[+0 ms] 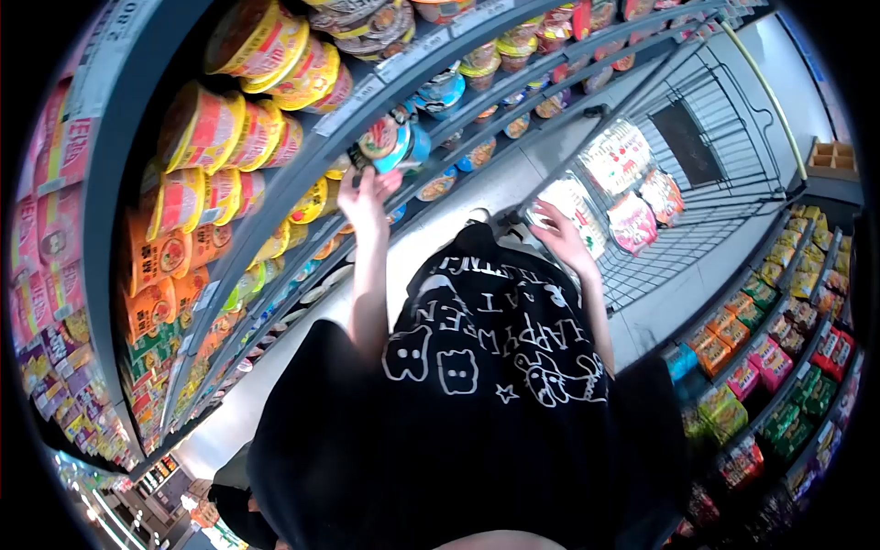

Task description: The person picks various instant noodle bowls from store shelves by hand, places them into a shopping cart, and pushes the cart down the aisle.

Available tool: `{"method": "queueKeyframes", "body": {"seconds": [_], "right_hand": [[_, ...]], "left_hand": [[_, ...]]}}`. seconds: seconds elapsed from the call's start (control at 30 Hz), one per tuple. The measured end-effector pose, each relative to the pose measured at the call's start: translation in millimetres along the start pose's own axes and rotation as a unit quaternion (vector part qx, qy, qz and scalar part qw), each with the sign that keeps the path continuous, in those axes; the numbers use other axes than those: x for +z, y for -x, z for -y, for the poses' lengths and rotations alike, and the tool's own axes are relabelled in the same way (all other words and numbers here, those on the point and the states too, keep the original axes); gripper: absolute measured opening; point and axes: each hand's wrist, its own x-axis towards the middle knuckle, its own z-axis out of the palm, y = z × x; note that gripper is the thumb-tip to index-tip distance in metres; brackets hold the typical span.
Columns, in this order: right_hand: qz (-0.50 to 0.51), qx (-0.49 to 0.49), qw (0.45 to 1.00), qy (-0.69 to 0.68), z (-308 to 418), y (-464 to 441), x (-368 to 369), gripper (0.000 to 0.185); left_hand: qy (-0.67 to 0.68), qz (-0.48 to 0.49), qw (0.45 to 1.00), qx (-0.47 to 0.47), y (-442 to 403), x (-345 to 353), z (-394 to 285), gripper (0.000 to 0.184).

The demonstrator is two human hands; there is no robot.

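The left arm is held raised and nearly straight along the shelf point(431, 44), and the left hand point(370, 191) is turned upward with its fingers set against the lower edge of a noodle tub point(389, 137). The tub is seen at the front of the shelf, tilted, with its red-and-blue lid turned partly outward; whether it is gripped or only touched cannot be told for certain, as its underside is blurred and partly covered. The right arm is bent across the side of the black shirt point(449, 449), and the right hand point(561, 235), well apart from the left, is held with fingers loosely spread beside a white pack point(579, 203) in the wire cart point(687, 142). A pink pack point(632, 225) is also carried there.
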Motion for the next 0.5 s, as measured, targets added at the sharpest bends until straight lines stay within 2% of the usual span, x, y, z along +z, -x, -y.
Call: {"method": "queueKeyframes", "body": {"seconds": [0.03,0.1,0.17,0.27,0.3,0.33,0.37,0.43,0.5], "right_hand": [[0.037,-0.009,0.999,-0.006,26.4,-1.3,5.0,0.062],[0.038,-0.103,0.986,0.122,77.0,2.8,15.3,0.073],[0.004,-0.168,0.952,0.255,117.2,4.5,28.2,0.085],[0.009,-0.175,0.918,0.355,145.3,12.0,44.6,0.103],[-0.005,-0.193,0.909,0.37,147.0,13.4,48.4,0.1],[-0.025,-0.197,0.887,0.417,143.2,12.5,50.8,0.098],[-0.045,-0.203,0.862,0.462,137.9,11.6,51.1,0.097],[-0.063,-0.179,0.897,0.4,131.6,11.6,44.2,0.094],[-0.055,-0.156,0.902,0.399,124.2,20.9,34.7,0.095]], "left_hand": [[-0.014,-0.005,1.0,-0.013,15.7,-2.9,-1.6,0.038],[-0.092,0.023,0.995,-0.043,48.7,-0.6,-15.8,0.037],[-0.145,0.091,0.983,-0.061,71.0,2.6,-19.6,0.037],[-0.17,0.199,0.958,-0.114,92.6,19.5,-20.4,0.039],[-0.193,0.23,0.946,-0.122,96.6,24.1,-16.5,0.04],[-0.219,0.278,0.931,-0.09,99.3,28.3,-10.3,0.041],[-0.19,0.311,0.927,-0.085,99.7,34.3,-4.4,0.042],[-0.174,0.347,0.91,-0.143,98.6,48.5,-11.4,0.042],[-0.232,0.411,0.869,-0.151,92.7,62.3,-15.3,0.039]]}}
